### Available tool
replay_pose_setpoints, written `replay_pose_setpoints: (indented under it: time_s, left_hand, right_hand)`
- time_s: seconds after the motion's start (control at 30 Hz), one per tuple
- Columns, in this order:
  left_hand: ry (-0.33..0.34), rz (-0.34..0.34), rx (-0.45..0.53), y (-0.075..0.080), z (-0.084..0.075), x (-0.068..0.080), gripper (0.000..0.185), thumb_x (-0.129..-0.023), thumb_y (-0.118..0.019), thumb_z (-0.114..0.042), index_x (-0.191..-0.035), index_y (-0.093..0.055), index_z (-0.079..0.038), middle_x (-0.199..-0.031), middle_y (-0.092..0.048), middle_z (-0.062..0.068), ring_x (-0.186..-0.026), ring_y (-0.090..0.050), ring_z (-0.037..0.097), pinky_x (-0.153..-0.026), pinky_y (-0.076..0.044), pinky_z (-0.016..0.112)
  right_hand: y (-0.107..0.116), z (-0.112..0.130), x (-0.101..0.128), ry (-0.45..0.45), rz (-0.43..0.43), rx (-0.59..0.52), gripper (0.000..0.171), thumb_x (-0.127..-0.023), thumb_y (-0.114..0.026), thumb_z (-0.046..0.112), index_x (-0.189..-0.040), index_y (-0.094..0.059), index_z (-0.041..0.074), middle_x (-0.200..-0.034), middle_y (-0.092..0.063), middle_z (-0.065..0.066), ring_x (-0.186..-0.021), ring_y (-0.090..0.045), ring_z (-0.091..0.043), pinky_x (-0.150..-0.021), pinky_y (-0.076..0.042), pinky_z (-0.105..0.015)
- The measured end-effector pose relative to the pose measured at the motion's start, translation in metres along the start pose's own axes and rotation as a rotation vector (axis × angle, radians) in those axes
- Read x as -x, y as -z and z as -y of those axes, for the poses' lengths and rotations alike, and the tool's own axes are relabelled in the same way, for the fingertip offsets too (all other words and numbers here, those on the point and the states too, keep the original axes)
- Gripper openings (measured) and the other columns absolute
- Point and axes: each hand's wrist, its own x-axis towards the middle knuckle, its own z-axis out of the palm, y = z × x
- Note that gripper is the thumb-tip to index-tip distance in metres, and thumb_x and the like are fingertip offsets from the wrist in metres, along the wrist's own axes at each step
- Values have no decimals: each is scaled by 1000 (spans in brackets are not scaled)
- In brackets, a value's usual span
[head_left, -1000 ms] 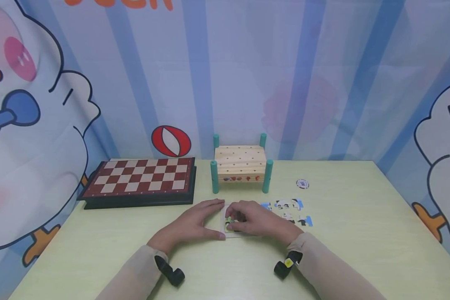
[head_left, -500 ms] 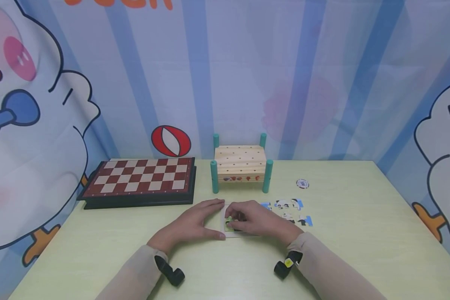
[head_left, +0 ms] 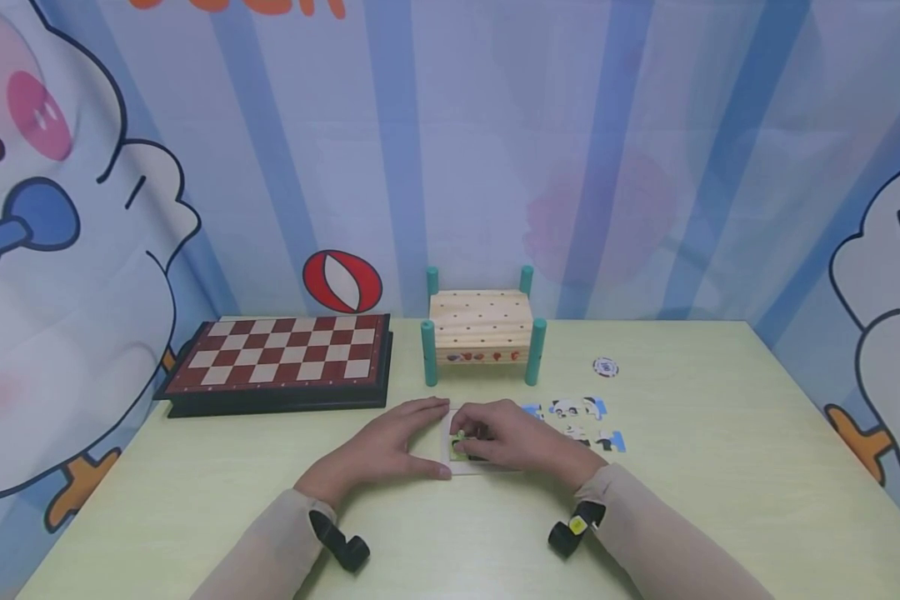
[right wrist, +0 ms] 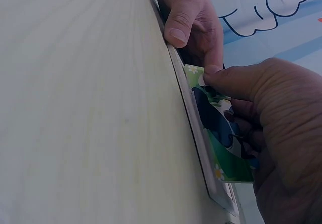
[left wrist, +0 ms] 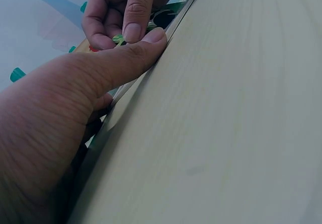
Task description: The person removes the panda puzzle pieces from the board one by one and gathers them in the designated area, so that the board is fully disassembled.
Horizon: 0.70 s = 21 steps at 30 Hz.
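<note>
A thin pale puzzle tray [head_left: 482, 469] lies on the table between the hands. Its left end is spanned by my left hand [head_left: 390, 442], thumb [left wrist: 148, 43] on the near edge and straight fingers reaching the far corner. My right hand [head_left: 513, 437] is over the tray, its thumb and curled fingers pinching a green puzzle piece [right wrist: 195, 72] at the tray's left end. More puzzle picture [right wrist: 224, 156], green with dark and white shapes, shows in the tray in the right wrist view. The right hand hides much of the tray.
Several loose panda puzzle pieces [head_left: 565, 408] lie right of the tray. Behind them is a round chip [head_left: 605, 367]. A small wooden stand [head_left: 482, 321] with green posts is at the back, and a chessboard box [head_left: 281, 358] sits at the left. A printed curtain [head_left: 480, 150] hangs behind.
The fingertips of the right hand have shifted very slightly over the green piece. The left hand and the tray stay in place.
</note>
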Motion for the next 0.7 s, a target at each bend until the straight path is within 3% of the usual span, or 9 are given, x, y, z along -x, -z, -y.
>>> replay_pose_setpoints:
  time_s: [0.43, 0.7]
  left_hand:
    - [-5, -2, 1, 1, -1, 0, 99, -76, -68, -76, -157, -38, -28, -160, -32, -14, -149, -26, 13, -120, -28, 45]
    - [-10, -1, -11, 1, -1, 1, 97, -77, -69, -74, -156, -38, -28, -160, -32, -15, -148, -26, 12, -120, -28, 45]
  right_hand:
    - [1, 2, 0, 10, -29, -19, 17, -98, -69, 26, -113, -69, 18, -91, -70, 17, -78, -63, -5, -71, -55, -26]
    - [3, 3, 1, -9, -38, 66, 12, -95, -72, 26, -107, -73, 27, -94, -60, 14, -83, -55, -7, -72, -52, -26]
